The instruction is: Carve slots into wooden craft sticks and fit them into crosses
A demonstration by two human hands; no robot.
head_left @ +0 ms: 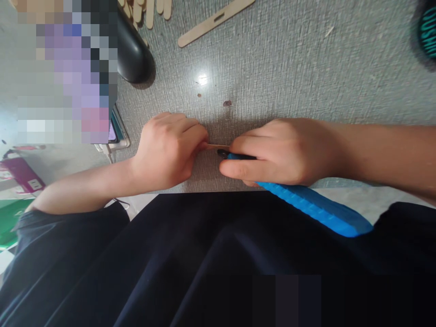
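My left hand (170, 150) is closed, its fingertips pinching one end of a thin wooden craft stick (218, 146), seen nearly edge-on just above the table. The stick's other end runs under the fingers of my right hand (275, 152). That hand is wrapped round a blue-handled tool (316, 206) with a ridged edge and a small black tip. The tip lies close beside the stick; whether they touch I cannot tell. The tool's handle slants down to the right, out past my palm. Its working part is mostly hidden by my fingers, so its exact kind is unclear.
A craft stick with a slot cut in it (218, 22) lies farther back on the grey textured table (289, 68). Several more sticks (150, 13) are by a black rounded case (134, 54). A phone (117, 129) with a cable sits at left. A dark round object (428, 32) stands far right.
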